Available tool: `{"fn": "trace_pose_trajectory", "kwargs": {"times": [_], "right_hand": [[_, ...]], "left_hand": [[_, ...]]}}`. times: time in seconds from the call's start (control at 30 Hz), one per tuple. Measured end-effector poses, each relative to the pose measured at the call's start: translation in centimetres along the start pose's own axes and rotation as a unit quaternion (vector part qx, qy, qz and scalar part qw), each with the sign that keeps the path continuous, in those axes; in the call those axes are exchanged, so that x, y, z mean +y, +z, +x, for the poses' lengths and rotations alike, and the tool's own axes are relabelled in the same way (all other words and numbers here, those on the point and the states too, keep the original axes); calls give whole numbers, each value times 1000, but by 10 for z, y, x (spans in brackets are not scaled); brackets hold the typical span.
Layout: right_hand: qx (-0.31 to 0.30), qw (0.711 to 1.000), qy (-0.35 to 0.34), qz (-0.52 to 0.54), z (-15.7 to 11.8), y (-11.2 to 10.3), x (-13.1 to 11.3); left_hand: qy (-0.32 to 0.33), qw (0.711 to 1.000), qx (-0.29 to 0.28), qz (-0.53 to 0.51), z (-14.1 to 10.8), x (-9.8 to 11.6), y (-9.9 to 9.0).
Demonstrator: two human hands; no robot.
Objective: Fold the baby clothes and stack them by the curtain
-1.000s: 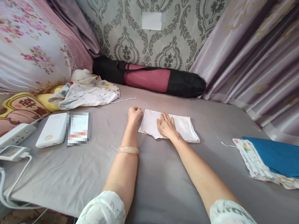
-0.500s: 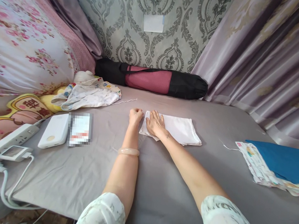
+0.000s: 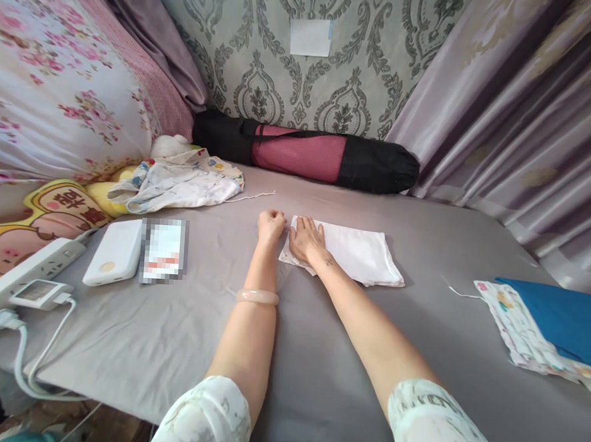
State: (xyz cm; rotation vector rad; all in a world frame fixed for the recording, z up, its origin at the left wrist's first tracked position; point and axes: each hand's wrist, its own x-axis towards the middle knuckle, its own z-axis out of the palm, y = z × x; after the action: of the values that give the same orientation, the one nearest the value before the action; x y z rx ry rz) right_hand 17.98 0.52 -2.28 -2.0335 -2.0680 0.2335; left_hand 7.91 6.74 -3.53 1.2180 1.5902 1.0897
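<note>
A folded white cloth (image 3: pixel 361 252) lies flat on the grey bed sheet in front of me. My right hand (image 3: pixel 307 242) rests palm down on its left part, fingers stretched out and a little apart. Just off the cloth's left edge, my left hand (image 3: pixel 271 225) is closed in a fist on the sheet. Its fingertips are turned away from view, so I cannot make out whether anything is in them. A pale bangle (image 3: pixel 257 297) circles the left forearm.
At the left are a power strip (image 3: pixel 31 281) with cables, a white power bank (image 3: pixel 113 253) and a blurred packet (image 3: pixel 163 251). A crumpled printed cloth (image 3: pixel 182 184) lies behind them. Along the wall runs a black and pink rolled bag (image 3: pixel 299 156). Folded blue fabric (image 3: pixel 554 320) sits right.
The view has shifted slightly, moving the scene a little to the right in the picture. Both hands keep the same pose beside and on the cloth.
</note>
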Motion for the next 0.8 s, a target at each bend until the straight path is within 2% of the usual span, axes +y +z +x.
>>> {"fn": "trace_pose_trajectory", "kwargs": {"times": [0.23,0.5,0.6,0.7,0.8], "right_hand": [[9,1000,-24,6,-9,10,-11],[53,998,-28,33,-12,10,-10],[65,997,-10,45,-16,1,-1],[76,997,-1,23,-26,-11,19],[54,998,-8,-3,-39,-18,40]], "left_hand": [[-7,999,19,-29,0,3,-4],[-6,1000,2,6,8,-2,3],[14,1000,-4,22,7,-1,5],[41,998,-1,39,3,3,8],[54,997,-4,51,-3,7,9]]}}
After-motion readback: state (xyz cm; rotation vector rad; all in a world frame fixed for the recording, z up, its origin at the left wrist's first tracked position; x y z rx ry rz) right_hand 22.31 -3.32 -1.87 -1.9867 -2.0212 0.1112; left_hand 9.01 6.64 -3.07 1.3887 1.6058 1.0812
